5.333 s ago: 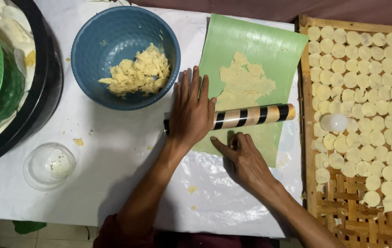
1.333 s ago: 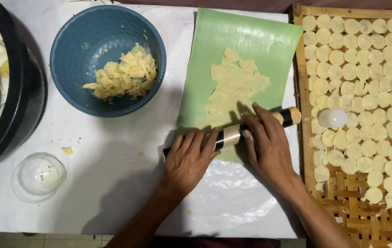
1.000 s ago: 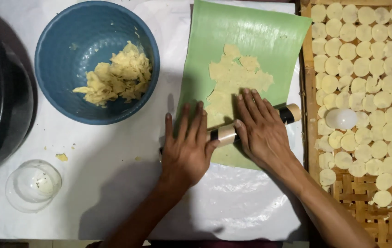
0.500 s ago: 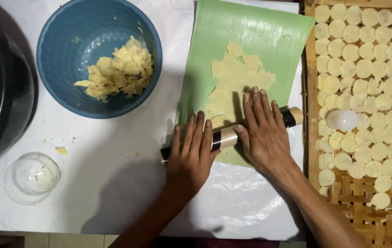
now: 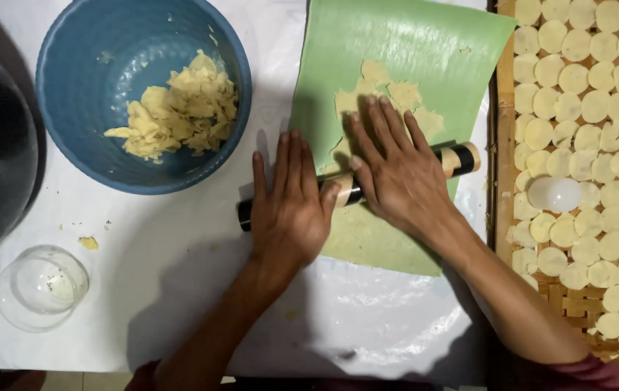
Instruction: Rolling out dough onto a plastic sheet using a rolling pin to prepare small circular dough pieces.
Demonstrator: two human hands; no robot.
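both hands, the left hand (image 5: 289, 206) and right hand (image 5: 395, 170), lay flat and open-palmed on the striped rolling pin (image 5: 461, 158), gripping nothing, pressing the dough (image 5: 389, 90) thin against the green sheet (image 5: 425, 43).

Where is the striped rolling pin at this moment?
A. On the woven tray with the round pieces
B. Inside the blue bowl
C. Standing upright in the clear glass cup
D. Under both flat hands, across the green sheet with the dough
D: the rolling pin lies under the left hand and the right hand, across the green sheet that carries the flattened dough.
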